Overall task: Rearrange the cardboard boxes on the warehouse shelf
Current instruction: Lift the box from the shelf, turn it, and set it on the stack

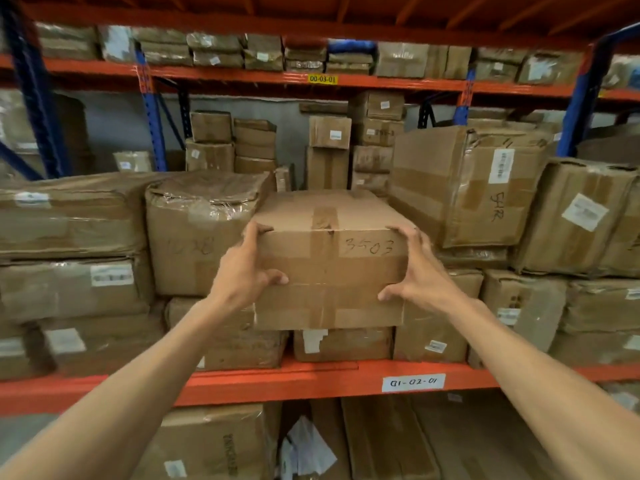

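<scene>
From the head camera I see my left hand [247, 268] and right hand [420, 271] clamped on opposite sides of the cardboard box marked 3503 [330, 268], which sits atop lower boxes on the orange shelf [311, 379].

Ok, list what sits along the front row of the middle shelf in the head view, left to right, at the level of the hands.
Wrapped flat box → plastic-wrapped box → left hand → box marked 3503, gripped by both hands → right hand → tall tilted box with scrawled writing → box with a white label.
</scene>
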Demonstrator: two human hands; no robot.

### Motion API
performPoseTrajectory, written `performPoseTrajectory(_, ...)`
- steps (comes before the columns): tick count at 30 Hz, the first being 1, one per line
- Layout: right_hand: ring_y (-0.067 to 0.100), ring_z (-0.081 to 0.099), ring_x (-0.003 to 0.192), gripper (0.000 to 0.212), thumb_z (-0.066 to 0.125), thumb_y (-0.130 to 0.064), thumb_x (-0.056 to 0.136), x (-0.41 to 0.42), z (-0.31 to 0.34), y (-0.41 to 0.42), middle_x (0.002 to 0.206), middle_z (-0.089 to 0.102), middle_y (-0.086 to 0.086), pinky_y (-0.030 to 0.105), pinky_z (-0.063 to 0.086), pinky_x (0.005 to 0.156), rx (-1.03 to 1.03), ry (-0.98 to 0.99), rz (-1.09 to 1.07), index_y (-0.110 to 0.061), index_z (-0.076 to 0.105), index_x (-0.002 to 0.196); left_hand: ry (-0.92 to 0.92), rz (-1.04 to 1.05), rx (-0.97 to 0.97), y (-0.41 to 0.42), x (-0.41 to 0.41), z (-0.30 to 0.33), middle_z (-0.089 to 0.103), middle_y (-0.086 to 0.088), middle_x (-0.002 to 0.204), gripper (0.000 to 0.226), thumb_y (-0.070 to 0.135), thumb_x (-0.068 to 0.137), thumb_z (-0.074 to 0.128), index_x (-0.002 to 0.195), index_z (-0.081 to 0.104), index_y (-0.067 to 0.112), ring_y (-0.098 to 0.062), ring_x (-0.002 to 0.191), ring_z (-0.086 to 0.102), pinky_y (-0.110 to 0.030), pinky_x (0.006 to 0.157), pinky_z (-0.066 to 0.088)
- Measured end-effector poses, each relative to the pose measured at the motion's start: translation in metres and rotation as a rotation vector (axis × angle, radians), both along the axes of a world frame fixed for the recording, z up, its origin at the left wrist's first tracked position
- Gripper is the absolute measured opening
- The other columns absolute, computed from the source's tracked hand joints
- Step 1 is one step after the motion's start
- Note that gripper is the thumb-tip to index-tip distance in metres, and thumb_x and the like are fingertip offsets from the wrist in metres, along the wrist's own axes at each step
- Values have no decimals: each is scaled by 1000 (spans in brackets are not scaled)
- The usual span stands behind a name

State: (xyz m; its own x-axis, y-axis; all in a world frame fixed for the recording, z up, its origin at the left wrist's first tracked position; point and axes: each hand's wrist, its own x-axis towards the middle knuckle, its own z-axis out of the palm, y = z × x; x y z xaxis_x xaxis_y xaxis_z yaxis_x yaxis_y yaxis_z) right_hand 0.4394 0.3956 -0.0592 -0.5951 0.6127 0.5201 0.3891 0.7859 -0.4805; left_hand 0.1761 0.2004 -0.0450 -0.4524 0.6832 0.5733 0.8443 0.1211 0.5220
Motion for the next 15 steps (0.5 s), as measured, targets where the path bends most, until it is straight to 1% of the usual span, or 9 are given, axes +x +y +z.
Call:
performPoseTrajectory(3, 41, 39, 141, 133, 103, -29, 53, 0, 3, 5, 163, 13, 1, 62, 39, 111, 40, -30, -31, -73, 9, 136, 14, -33, -15, 12, -5, 7, 61, -9, 115, 89, 31, 57, 95, 123, 36, 31, -31, 99, 59, -42, 82, 50)
performPoseTrajectory(5, 51, 26, 149, 142, 102, -28, 58, -4, 4, 5, 170, -12, 3, 68, 36, 113, 113, -128, -129, -73, 0, 145, 44, -50, -54, 20, -5, 13, 59, -14, 120, 92, 31, 57, 95, 129, 37, 27, -35, 104, 58, -42, 85, 48)
performPoseTrajectory(6, 53, 9, 154, 146, 101, -27, 59, -12, 1, 1, 169, -26, 7, 72, 25, 116, 257, -175, -185, -66, -3, 153, 44, -40, -61, 21, -6, 12, 58, -15, 121, 92, 31, 59, 94, 131, 37, 27, -36, 105, 58, -44, 87, 48)
performPoseTrajectory(8, 51, -18, 153, 145, 98, -33, 59, -29, -9, -8, 167, -31, 19, 76, -1, 116, 637, -298, -199, -45, 0, 165, 74, 10, -88, 19, -8, 12, 54, -17, 125, 92, 36, 61, 92, 134, 36, 29, -42, 106, 58, -49, 88, 49)
performPoseTrajectory(9, 52, -22, 152, 139, 94, -45, 62, -36, -14, -13, 168, -28, 23, 79, -7, 113, 738, -361, -193, -40, 1, 167, 156, 75, -117, 20, -9, 11, 48, -20, 132, 93, 41, 63, 91, 137, 34, 31, -46, 111, 56, -52, 89, 47)
performPoseTrajectory(10, 53, -23, 151, 134, 86, -61, 66, -42, -20, -15, 168, -26, 24, 81, -8, 112, 778, -409, -199, -38, 0, 167, 326, 154, -145, 22, -11, 9, 36, -25, 144, 96, 48, 66, 87, 143, 32, 33, -51, 122, 48, -57, 93, 44)
performPoseTrajectory(12, 53, -27, 149, 129, 67, -87, 69, -48, -30, -10, 167, -29, 23, 80, -10, 111, 778, -465, -234, -41, -6, 165, 800, 220, -178, 24, -20, 3, 0, -30, 162, 100, 58, 78, 74, 158, 20, 35, -55, 144, 15, -67, 112, 22)
performPoseTrajectory(14, 51, -30, 149, 126, 56, -95, 68, -48, -30, 2, 166, -33, 20, 79, -11, 112, 787, -481, -230, -45, -10, 164, 1146, 134, -173, 28, -32, -4, -13, -27, 162, 84, 58, 95, 52, 160, 3, 36, -49, 149, -5, -66, 117, 5)
performPoseTrajectory(15, 50, -29, 149, 124, 54, -96, 69, -47, -27, 8, 166, -33, 19, 79, -10, 113, 791, -477, -216, -46, -9, 164, 1212, 99, -176, 32, -38, -6, -17, -26, 161, 78, 58, 100, 41, 159, -4, 37, -46, 149, -8, -64, 118, 2)
